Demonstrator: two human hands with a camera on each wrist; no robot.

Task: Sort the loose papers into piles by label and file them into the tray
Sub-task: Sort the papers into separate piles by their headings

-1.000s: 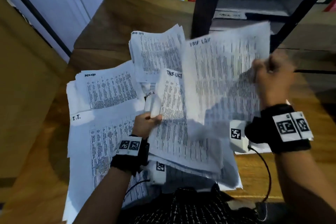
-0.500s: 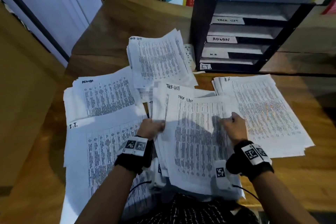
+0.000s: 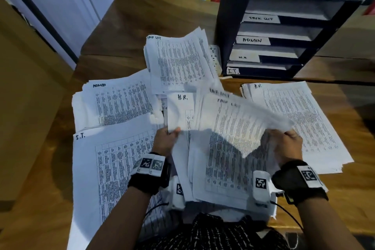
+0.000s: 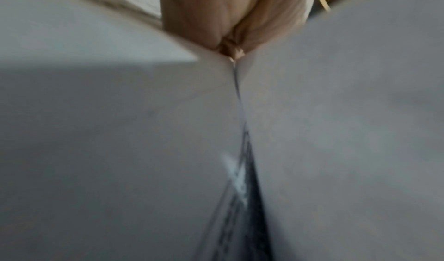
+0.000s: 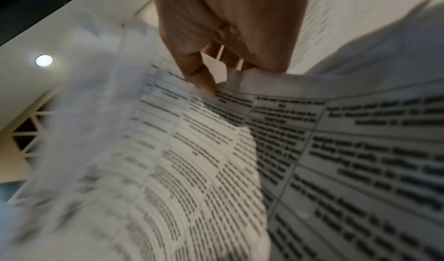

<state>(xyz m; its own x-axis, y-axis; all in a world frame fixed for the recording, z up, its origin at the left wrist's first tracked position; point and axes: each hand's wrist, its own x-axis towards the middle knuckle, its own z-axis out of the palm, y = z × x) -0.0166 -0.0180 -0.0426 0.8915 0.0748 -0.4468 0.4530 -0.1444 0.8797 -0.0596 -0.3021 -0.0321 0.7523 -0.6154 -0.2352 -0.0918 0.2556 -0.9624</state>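
Now the right hand [image 3: 288, 144] is pinching and lifting a Task List sheet [image 3: 239, 128] laid flat a moment ago, while the left hand [image 3: 165, 141] is gripping what looks like the H.R. sheet [image 3: 180, 111]; sorting is continuing.

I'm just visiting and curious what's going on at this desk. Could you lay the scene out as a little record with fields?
Left hand: holds the unsorted stack at its left edge
Right hand: pinches a lifted Task List sheet
Sheet uncovered on the stack: H.R. sheet
Sorted piles: Task List pile, Admin pile, I.T. pile, H.R. pile
Filing tray: slots labelled Task List, Admin, H.R., I.T., top to bottom
Surface: wooden desk
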